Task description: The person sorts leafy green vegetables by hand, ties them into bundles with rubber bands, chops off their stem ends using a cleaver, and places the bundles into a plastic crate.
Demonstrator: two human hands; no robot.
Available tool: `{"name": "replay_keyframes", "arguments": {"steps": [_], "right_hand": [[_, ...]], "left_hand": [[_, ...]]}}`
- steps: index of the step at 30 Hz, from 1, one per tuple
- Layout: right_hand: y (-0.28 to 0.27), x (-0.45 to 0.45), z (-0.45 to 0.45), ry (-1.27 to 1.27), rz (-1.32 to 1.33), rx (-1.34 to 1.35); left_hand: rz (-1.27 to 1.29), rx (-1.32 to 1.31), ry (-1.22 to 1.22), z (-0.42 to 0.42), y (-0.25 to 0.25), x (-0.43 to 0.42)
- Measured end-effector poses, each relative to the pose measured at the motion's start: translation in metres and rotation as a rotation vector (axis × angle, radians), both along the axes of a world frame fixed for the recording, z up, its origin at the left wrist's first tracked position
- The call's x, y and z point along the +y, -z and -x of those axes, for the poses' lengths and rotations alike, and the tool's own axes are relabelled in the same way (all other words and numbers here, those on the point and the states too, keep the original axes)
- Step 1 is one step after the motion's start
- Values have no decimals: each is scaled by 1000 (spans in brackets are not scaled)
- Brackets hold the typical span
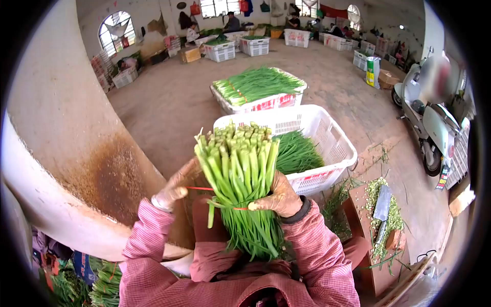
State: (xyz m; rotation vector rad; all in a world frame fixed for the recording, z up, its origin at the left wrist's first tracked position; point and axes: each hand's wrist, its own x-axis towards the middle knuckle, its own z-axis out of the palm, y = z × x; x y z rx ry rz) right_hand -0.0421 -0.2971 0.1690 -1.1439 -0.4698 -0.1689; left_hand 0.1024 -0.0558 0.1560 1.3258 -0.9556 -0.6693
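Observation:
A thick bunch of garlic chives point(238, 169) stands before my lap, pale cut ends up and green leaves hanging down. My right hand point(279, 197) grips its right side, the thumb across the front. From the left side of the bunch, a thin red band point(199, 188) runs taut to my left hand point(176, 187), which pinches it, apart from the stalks. More of the band shows by my right thumb. Behind the bunch, a white plastic crate point(332, 138) holds more chives point(296, 153).
Farther off stands another crate point(266, 105) full of chives. To my right, a knife point(382, 202) lies on a board point(360, 204) with chopped trimmings. A pillar point(76, 117) rises at left; a scooter point(434, 120) is parked right. Several people sit by crates at the back.

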Motion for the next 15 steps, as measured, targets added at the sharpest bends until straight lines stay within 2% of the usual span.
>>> {"name": "replay_keyframes", "arguments": {"steps": [3,5,9,11,12,13,15], "right_hand": [[-28,-16,7,9,-183,128],[-23,-21,11,49,-160,113],[-29,-37,20,217,-67,67],[-31,-60,6,616,45,-9],[-46,-69,5,731,47,-41],[-61,-75,11,842,49,-80],[-75,-85,33,866,229,-106]], "left_hand": [[259,-37,86,40,27,-82],[398,185,184,49,59,-109],[282,458,252,80,69,-118],[181,682,266,91,82,-109],[128,786,266,94,84,-104],[123,795,261,98,84,-102],[172,729,163,102,72,-104]]}}
